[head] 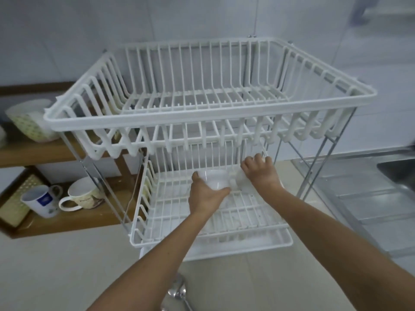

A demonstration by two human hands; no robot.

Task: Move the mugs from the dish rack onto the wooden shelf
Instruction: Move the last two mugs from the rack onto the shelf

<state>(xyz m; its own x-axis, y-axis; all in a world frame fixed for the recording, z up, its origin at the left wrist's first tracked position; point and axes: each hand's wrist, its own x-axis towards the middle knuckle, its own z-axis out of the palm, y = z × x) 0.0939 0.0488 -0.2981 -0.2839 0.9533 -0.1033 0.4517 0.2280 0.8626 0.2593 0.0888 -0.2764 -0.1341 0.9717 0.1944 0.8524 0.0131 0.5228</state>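
Note:
A white two-tier dish rack (208,125) stands on the counter. Both my hands reach into its lower tier. My left hand (207,196) grips a white mug (213,179) by its side, thumb over the rim. My right hand (260,173) is closed on a second white mug (239,179) lying just right of the first; most of it is hidden by my fingers. To the left, the wooden shelf (74,217) holds a white mug with a blue emblem (41,202) and a cream patterned mug (84,195) on its lower board.
The rack's top tier holds nothing and overhangs my hands. A patterned container (30,122) sits on the upper shelf board. A steel sink and drainboard (368,187) lie at the right. A metal tap (177,292) shows near the bottom edge.

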